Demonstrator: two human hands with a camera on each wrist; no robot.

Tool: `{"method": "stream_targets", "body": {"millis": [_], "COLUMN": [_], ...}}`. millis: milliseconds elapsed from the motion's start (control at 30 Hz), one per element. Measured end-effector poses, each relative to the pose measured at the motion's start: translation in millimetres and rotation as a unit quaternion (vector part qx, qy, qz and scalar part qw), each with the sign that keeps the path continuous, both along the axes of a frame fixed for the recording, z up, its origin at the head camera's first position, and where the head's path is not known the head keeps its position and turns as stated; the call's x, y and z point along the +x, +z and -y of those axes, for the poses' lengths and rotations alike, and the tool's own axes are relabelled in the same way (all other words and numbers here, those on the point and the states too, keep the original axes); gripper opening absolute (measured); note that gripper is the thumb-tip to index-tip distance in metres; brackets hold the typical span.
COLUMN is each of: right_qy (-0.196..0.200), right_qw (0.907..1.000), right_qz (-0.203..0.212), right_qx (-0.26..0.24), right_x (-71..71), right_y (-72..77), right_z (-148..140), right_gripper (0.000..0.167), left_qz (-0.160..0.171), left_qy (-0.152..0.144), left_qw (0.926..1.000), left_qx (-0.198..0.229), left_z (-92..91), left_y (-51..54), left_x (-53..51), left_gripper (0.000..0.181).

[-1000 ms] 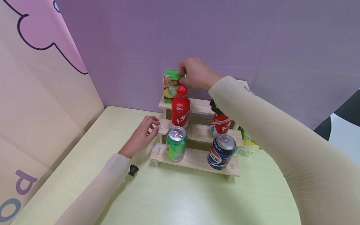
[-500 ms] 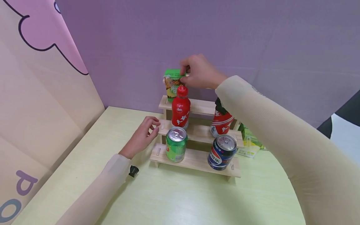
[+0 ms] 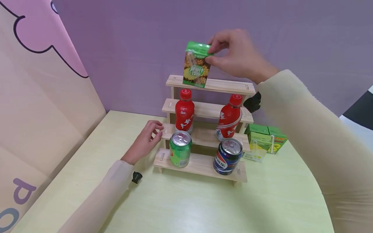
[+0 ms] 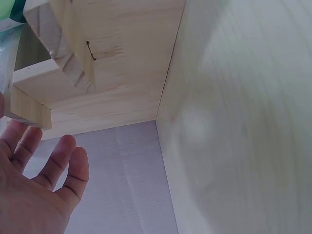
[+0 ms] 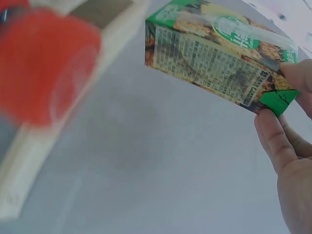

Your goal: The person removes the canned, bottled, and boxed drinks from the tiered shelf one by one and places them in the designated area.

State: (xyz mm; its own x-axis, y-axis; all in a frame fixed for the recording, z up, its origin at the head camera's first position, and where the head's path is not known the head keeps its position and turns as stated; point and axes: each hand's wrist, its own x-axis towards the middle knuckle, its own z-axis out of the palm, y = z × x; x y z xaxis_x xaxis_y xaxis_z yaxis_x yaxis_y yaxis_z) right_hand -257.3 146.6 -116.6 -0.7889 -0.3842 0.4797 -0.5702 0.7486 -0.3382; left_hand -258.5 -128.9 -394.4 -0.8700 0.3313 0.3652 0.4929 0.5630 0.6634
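- Holds the pineapple-picture carton (image 3: 196, 69) aloft in the right hand (image 3: 239, 53), slightly tilted, green lid end up.
- Pinches the carton near its upper right corner, between thumb and fingers (image 5: 275, 136) at that end.
- In the head view, overlaps the left half of the top shelf (image 3: 227, 84) with the carton's lower edge; in the right wrist view, shows a gap between carton and a blurred strip of wood.
- Belongs, as top tier, to a four-tiered wooden rack (image 3: 201, 164).
- Reaches with the left hand (image 3: 145, 140) to the left end of the second-lowest shelf (image 3: 202, 136), fingers loosely bent and spread a little; cannot tell whether touching the wood.
- Bears, on that same shelf, a left red bottle (image 3: 185, 111) and a right red bottle (image 3: 228, 118), well apart.
- Carries, on the lowest tier, a green can (image 3: 180, 152) at left and a dark blue can (image 3: 227, 158) at right.
- Includes two more cartons (image 3: 276, 139), green and yellow, just right of the rack on the pale worktop (image 3: 180, 204).
- Ends behind in a purple backdrop (image 3: 140, 48).
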Motion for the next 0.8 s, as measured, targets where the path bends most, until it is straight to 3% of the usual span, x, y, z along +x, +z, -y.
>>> {"method": "stream_targets", "body": {"millis": [233, 433, 600, 700, 800], "right_qy": [-0.051, -0.111, -0.101, -0.088, -0.106], "right_qw": [0.9969, 0.992, 0.9887, 0.9891, 0.9868], "right_qz": [-0.044, -0.061, -0.102, -0.109, -0.098], "right_qx": [-0.04, 0.004, 0.042, 0.047, 0.074], "right_x": [26.2, 53.4, 68.2, 73.5, 78.7], "right_y": [23.1, 27.5, 11.5, -7.3, -29.8], "right_z": [-42.7, -93.2, -141.6, -163.1, -178.3], "right_gripper": [0.021, 0.022, 0.014, 0.013, 0.015], "left_qz": [-0.017, -0.019, -0.017, -0.022, -0.028], "left_qy": [-0.012, -0.017, -0.008, -0.006, -0.007], "left_qw": [0.9998, 0.9996, 0.9997, 0.9996, 0.9994], "left_qx": [0.005, 0.014, 0.012, 0.014, 0.019], "left_z": [3.3, 4.9, 9.4, 14.1, 17.8], "left_y": [-0.3, -3.0, -4.1, -2.6, -2.3], "left_x": [-1.0, 0.6, 1.5, 1.3, 1.7], "left_gripper": [0.022, 0.021, 0.021, 0.02, 0.018]}}
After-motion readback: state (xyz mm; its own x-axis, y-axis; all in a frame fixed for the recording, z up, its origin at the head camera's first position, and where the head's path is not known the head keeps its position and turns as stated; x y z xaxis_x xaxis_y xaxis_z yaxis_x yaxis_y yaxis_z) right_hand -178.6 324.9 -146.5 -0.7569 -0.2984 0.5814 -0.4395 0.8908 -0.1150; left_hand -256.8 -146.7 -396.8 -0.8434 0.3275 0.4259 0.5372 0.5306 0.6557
